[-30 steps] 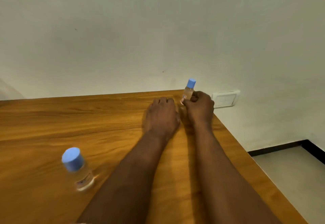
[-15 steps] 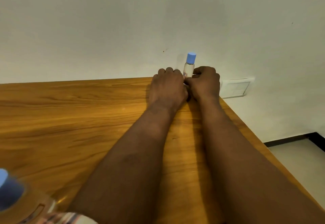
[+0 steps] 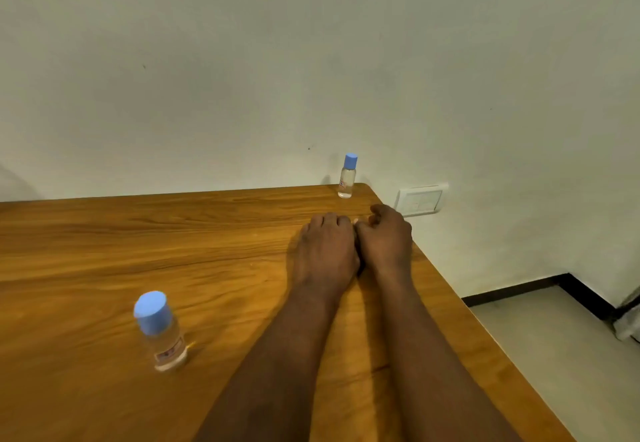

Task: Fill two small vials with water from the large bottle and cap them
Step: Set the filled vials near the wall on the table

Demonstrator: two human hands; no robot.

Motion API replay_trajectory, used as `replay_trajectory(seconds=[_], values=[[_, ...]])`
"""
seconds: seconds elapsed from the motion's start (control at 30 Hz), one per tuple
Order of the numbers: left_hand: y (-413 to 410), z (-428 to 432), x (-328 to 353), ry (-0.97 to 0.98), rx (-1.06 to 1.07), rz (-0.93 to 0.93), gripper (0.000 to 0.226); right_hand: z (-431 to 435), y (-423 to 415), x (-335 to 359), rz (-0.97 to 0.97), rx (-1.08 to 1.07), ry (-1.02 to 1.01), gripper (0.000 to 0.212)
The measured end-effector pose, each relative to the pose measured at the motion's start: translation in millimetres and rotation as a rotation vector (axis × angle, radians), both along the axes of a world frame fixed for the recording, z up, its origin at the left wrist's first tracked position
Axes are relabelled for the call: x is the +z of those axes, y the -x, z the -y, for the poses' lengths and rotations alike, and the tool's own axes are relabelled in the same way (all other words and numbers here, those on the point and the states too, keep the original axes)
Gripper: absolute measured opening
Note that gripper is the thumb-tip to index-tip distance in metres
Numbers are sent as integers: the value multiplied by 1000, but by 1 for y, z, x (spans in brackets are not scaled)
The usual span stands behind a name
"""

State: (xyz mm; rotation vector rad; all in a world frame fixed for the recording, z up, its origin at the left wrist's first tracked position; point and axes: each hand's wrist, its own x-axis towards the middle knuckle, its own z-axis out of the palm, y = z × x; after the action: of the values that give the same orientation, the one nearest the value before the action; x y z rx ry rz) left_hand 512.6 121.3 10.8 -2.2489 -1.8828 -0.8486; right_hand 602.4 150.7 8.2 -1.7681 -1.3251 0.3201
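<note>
The wooden table (image 3: 104, 251) lies under both my forearms. Near the table's far right corner my left hand (image 3: 323, 254) rests with its fingers clenched under, gripping nothing; my right hand (image 3: 384, 237) touches it, fingers loosely bent and empty. A capped bottle (image 3: 157, 330) stands on the table's near left part, and a capped vial (image 3: 347, 176) stands upright at the table's far right corner, clear of my hands

near vial (image 3: 157, 330) motion-blurred, label unreadable. far vial (image 3: 347, 178) label too small to read. left hand (image 3: 323, 251) fingertips curled under, hidden; what palm covers, cannot tell. forearms (image 3: 294, 355) both cut by bottom edge. table (image 3: 104, 233) cut at left and bottom. grey object (image 3: 628, 320) at right edge blurred, cropped, possibly bag.
</note>
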Motion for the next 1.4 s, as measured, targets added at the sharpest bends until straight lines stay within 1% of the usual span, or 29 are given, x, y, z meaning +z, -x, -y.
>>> replay_trajectory(seconds=[0.07, 0.17, 0.3, 0.47, 0.57, 0.63, 0.73, 0.8, 0.87, 0.9, 0.93, 1.0, 1.03, 1.07, 1.13, 1.23, 1.4], values=[[0, 25, -2, 27, -14, -10, 20, 23, 2, -2, 30, 18, 27, 43], [9, 68, 1, 76, -39, 0, 24, 65, 11, -2, 22, 51, 36, 43], [28, 125, 6, 118, -19, 13, 26, 120, 30, -2, -1, 69, 30, 40], [64, 188, 8, 102, 20, 74, 33, 175, 73, 2, -108, 140, 21, 37], [90, 221, 6, 64, 75, 173, 32, 198, 104, 5, -194, 215, 25, 37], [110, 238, 5, 39, 151, 263, 27, 210, 129, 8, -255, 274, 39, 41], [134, 250, 3, 23, 249, 357, 24, 221, 159, 9, -297, 333, 61, 53], [146, 254, 4, 21, 299, 395, 23, 225, 172, 10, -284, 340, 70, 61], [154, 254, 4, 20, 340, 407, 23, 226, 179, 9, -239, 334, 84, 64], [157, 254, 4, 22, 356, 416, 23, 227, 181, 10, -216, 331, 89, 62], [159, 253, 4, 26, 369, 430, 24, 227, 183, 10, -203, 334, 85, 55], [160, 251, 4, 39, 381, 443, 22, 226, 184, 8, -161, 340, 67, 26], [160, 250, 4, 42, 381, 442, 20, 225, 184, 8, -136, 339, 64, 17], [160, 249, 4, 39, 379, 437, 18, 224, 184, 8, -120, 339, 60, 12], [159, 247, 3, 29, 372, 421, 16, 223, 184, 9, -116, 335, 53, 12], [156, 242, 2, 27, 359, 373, 16, 222, 180, 5, -145, 319, 28, 17], [139, 226, 4, 61, 290, 219, 26, 214, 156, 5, -235, 195, -40, 16]])
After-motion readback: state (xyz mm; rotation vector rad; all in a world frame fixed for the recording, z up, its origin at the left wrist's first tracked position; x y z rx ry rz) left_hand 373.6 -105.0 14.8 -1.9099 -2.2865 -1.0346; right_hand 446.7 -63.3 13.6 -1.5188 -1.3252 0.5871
